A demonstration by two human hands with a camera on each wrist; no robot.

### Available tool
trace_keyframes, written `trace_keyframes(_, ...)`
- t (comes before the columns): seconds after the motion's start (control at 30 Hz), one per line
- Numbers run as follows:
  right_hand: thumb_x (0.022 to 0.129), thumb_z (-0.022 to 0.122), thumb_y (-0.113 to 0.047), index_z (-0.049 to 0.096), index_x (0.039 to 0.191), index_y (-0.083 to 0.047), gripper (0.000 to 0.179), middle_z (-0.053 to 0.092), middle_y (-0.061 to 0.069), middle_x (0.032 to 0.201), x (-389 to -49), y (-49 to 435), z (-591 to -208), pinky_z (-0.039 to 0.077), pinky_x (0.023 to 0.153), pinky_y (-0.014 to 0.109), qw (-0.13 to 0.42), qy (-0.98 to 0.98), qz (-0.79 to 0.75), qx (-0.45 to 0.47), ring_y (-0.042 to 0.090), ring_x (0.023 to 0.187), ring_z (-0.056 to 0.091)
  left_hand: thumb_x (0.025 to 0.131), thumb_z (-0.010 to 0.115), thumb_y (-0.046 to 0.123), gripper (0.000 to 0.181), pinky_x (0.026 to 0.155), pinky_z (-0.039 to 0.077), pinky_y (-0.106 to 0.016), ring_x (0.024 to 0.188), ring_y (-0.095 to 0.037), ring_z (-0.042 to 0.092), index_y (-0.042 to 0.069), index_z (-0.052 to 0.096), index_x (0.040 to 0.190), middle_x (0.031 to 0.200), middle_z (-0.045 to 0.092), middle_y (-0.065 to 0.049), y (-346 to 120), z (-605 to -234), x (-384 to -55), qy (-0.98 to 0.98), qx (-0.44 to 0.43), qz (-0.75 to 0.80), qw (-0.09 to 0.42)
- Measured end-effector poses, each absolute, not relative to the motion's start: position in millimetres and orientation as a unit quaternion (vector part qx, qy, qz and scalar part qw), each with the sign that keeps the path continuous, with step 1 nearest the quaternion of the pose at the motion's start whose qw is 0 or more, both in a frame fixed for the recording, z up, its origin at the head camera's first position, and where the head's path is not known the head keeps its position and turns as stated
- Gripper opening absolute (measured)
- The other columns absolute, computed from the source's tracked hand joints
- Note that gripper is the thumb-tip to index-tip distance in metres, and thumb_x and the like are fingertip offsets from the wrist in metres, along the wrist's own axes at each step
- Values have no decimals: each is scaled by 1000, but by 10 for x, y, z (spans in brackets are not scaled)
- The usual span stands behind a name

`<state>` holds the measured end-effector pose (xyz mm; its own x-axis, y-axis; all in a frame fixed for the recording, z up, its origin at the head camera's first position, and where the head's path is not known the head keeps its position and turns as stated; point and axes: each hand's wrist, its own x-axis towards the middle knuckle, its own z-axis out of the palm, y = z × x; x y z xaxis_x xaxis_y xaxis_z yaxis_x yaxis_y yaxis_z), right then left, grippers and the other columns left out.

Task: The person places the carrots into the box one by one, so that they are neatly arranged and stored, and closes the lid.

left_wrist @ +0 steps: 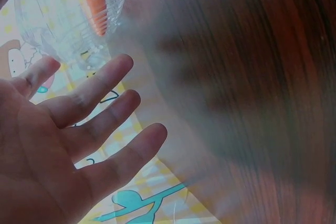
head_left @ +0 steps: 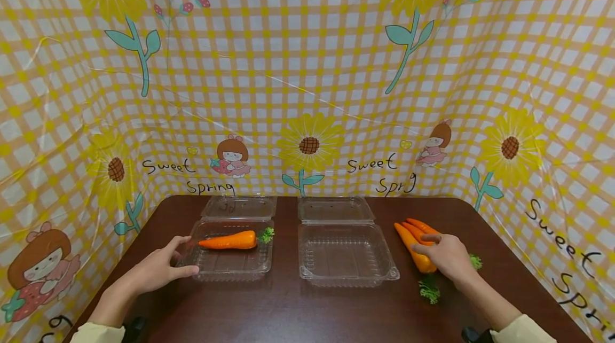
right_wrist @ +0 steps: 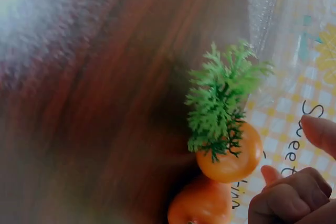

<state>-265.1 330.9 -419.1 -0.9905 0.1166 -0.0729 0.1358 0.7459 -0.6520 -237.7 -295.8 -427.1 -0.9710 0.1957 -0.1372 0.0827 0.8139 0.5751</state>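
An orange carrot (head_left: 230, 240) with a short green top lies in the left clear plastic box (head_left: 230, 273), its tip to the left. My left hand (head_left: 165, 264) is at that box's left side, thumb at the front corner; in the left wrist view its fingers (left_wrist: 113, 111) are spread and hold nothing. On the right, several carrots (head_left: 412, 249) lie side by side on the table. My right hand (head_left: 449, 257) is over them, thumb and forefinger apart. In the right wrist view a carrot's leafy top (right_wrist: 220, 100) shows beside the hand, and a second carrot (right_wrist: 199, 203) sits below it.
A second clear box (head_left: 346, 279) stands open in the middle, with its lid (head_left: 335, 209) folded back. The left box's lid (head_left: 238, 208) is folded back too. The brown table (head_left: 288, 316) is enclosed by a checked cloth (head_left: 307, 65) at the back and sides.
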Motion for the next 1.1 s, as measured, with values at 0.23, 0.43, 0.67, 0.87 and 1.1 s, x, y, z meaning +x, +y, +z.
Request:
trace_keyframes(0.23, 89, 73, -50, 62, 129, 13, 75, 54, 39, 132, -2633, 3329, -4258, 52, 71, 41, -9, 961, -270, 58, 56, 111, 56, 90, 73, 48, 86, 81, 54, -52, 107, -37, 64, 5, 33, 152, 121, 63, -22, -2969, -4281, -2388, 946, 75, 298, 98)
trace_keyframes(0.43, 88, 74, -48, 70, 118, 8, 64, 62, 36, 124, -2616, 3347, -4317, 52, 67, 44, -23, 967, -243, 67, 53, 103, 61, 90, 73, 49, 85, 82, 53, -54, 107, -38, 64, 6, 33, 151, 121, 63, -22, -2971, -4287, -2405, 947, 77, 297, 99)
trace_keyframes(0.67, 88, 74, -41, 70, 79, -5, 37, 61, 9, 68, -2608, 3333, -4353, 39, 53, 34, -12, 968, -242, 69, 25, 63, 57, 90, 73, 49, 85, 82, 53, -54, 108, -38, 64, 6, 33, 152, 121, 63, -21, -2983, -4271, -2420, 947, 84, 294, 94)
trace_keyframes(0.87, 88, 73, -39, 59, 61, -13, 40, 48, -2, 53, -2583, 3315, -4380, 35, 50, 32, -3, 969, -240, 64, 17, 51, 47, 89, 73, 50, 86, 83, 53, -54, 110, -38, 63, 6, 34, 152, 122, 63, -21, -2982, -4272, -2412, 950, 80, 288, 93)
trace_keyframes(1.1, 88, 72, -43, 57, 57, -13, 45, 48, -2, 51, -2568, 3322, -4387, 35, 48, 32, 7, 971, -232, 55, 16, 50, 47, 90, 73, 50, 86, 82, 53, -54, 109, -38, 63, 7, 32, 152, 122, 62, -22, -2985, -4295, -2387, 948, 80, 294, 95)
